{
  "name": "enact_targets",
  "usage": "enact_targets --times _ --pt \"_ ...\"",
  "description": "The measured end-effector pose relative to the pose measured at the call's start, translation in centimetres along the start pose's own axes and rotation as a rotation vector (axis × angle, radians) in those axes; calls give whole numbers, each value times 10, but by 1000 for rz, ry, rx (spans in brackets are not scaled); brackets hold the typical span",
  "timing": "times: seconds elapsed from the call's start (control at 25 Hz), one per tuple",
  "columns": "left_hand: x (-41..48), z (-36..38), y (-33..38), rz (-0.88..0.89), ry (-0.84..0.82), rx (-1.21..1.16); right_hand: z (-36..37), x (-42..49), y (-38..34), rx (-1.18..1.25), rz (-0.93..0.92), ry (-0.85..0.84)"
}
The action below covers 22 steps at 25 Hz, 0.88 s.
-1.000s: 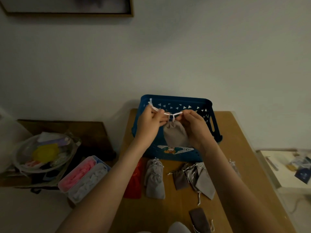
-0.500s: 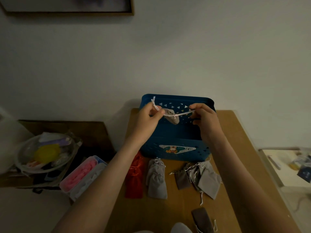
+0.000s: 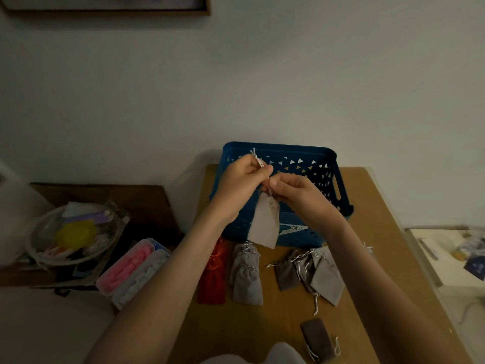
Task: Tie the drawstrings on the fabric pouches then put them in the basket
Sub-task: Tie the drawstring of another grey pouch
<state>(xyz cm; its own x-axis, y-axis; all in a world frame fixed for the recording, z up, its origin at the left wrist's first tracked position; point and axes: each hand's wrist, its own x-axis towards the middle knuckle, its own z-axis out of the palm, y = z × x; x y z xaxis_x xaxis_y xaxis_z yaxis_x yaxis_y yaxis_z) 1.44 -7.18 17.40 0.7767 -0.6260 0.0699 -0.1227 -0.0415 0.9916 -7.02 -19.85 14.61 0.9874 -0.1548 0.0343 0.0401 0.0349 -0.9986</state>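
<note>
Pale wall (image 3: 236, 88) fills the upper half of the view, with a picture frame (image 3: 105, 9) cut off at the top edge so that its content cannot be read. The light is dim. At the bottom edge a pale rounded shape (image 3: 278, 354) is cropped and cannot be identified. The small objects on the low surface (image 3: 446, 253) at far right are too blurred to name.

A blue basket (image 3: 301, 151) with triangular cut-outs stands at the far end of the wooden table (image 3: 367, 206), against the wall. Its inside is dark and partly covered by the hands, so what it holds cannot be told. Off the table's left side, a clear round bowl (image 3: 73, 232) holds a yellow item among others. Beside it, a clear box (image 3: 133, 269) holds pink and white material.

On the table in front of the basket lie a red pouch (image 3: 212, 279), two grey pouches (image 3: 246, 274) overlapping, and a brown pouch (image 3: 286, 274). Further right is a grey pouch (image 3: 326, 279) with loose cords, and a dark pouch (image 3: 319, 338) lies nearer the person.

Both hands are raised close together in front of the basket. The left hand (image 3: 241, 182) pinches the white drawstring (image 3: 258, 160), whose end sticks up above its fingers. The right hand (image 3: 301, 195), fingers curled, pinches the same cord just above the neck of a beige pouch (image 3: 263, 224). This pouch hangs below the hands, in the air before the basket's front wall.
</note>
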Motion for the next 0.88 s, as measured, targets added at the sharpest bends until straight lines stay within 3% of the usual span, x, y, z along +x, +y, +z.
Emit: enact_targets --times 0.2,0.28,0.4,0.6,0.72,0.88 --pt "2 -5 -4 -97 96 -182 1 1 -1 -77 -32 79" --pt "2 -5 -9 -71 169 -55 1 -1 -3 -80 -37 76" --pt "-2 -1 -16 90 221 318 4 0 -4 -101 -69 106" --pt "-11 6 -18 253 121 613 12 3 0 -52 -118 312" --pt "-16 8 -16 226 32 604 16 5 4 -90 -107 413" --pt "-15 7 -17 201 -5 589 20 4 3 -109 -113 428"
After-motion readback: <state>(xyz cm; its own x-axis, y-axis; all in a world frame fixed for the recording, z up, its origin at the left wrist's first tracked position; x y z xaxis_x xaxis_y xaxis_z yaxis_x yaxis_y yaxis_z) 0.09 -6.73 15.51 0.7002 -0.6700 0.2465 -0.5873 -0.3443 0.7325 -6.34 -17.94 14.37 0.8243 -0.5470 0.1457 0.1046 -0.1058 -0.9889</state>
